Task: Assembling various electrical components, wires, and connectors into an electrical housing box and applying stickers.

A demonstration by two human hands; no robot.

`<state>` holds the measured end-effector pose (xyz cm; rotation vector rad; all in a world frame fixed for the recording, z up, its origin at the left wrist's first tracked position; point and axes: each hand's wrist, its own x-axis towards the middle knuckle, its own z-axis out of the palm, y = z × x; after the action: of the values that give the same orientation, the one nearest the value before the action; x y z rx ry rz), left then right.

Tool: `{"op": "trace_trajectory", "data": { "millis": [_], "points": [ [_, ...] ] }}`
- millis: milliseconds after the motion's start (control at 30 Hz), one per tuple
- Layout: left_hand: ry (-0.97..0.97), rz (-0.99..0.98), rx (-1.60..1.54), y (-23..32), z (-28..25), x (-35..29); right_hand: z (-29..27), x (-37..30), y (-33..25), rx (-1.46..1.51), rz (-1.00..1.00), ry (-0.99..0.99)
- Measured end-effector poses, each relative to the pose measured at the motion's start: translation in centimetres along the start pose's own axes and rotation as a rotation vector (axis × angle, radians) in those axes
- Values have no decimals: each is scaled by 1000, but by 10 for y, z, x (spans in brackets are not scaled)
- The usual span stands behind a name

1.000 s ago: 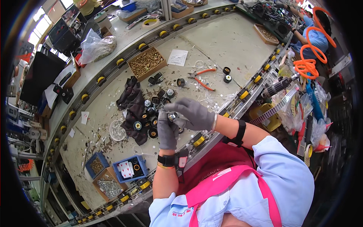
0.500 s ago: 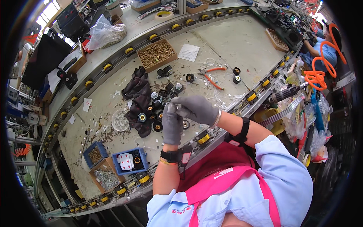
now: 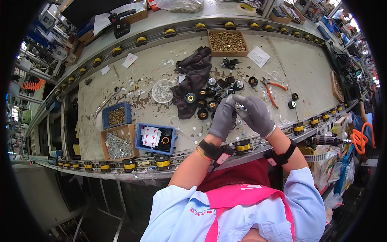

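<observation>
My left hand (image 3: 224,119) and my right hand (image 3: 257,116), both in grey gloves, meet over the near side of the bench. Their fingertips are pinched together around something small with a shiny spot, mostly hidden by the gloves. Just beyond them lies a cluster of black round caps (image 3: 212,105), some with brass-coloured centres. Silver hex-shaped fittings (image 3: 240,84) stand among these caps. A crumpled dark cloth (image 3: 195,68) lies to the left of the cluster, with one cap (image 3: 190,98) resting on it.
Orange-handled pliers (image 3: 271,93) lie to the right. A box of brass pieces (image 3: 228,53) stands at the back. Left are a clear round dish (image 3: 162,91), a blue bin with labels (image 3: 172,146), a cardboard box of screws (image 3: 132,131) and a wrench (image 3: 105,103). Roller rails (image 3: 243,147) edge the bench.
The whole view has swung, so the bench sits further right and the left-hand bins show more fully. My hands stay together, fingertips still pinched, with the grip slightly altered.
</observation>
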<state>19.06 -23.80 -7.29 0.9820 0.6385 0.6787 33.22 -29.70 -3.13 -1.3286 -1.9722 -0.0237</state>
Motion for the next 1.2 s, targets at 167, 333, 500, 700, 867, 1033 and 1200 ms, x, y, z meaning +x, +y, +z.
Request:
{"op": "trace_trajectory", "data": {
  "millis": [167,333,500,700,867,1033,1200],
  "points": [
    [8,230,62,-39,-5,17,8,3,-3,277,269,-1],
    [60,99,-67,-24,-4,13,-2,2,7,-117,-139,-103],
    [214,-120,-165,-6,-22,11,-9,-3,24,-56,-12,-21],
    [439,-174,1475,29,-48,18,2,-36,87,-143,605,-567],
    [492,-313,1590,44,-55,15,10,-26,126,-377,785,-158],
    [438,82,1234,50,-42,12,22,-33,135,-356,800,-240],
    [119,134,624,22,-23,5,8,-15,81,-9,459,-173]
  ]
}}
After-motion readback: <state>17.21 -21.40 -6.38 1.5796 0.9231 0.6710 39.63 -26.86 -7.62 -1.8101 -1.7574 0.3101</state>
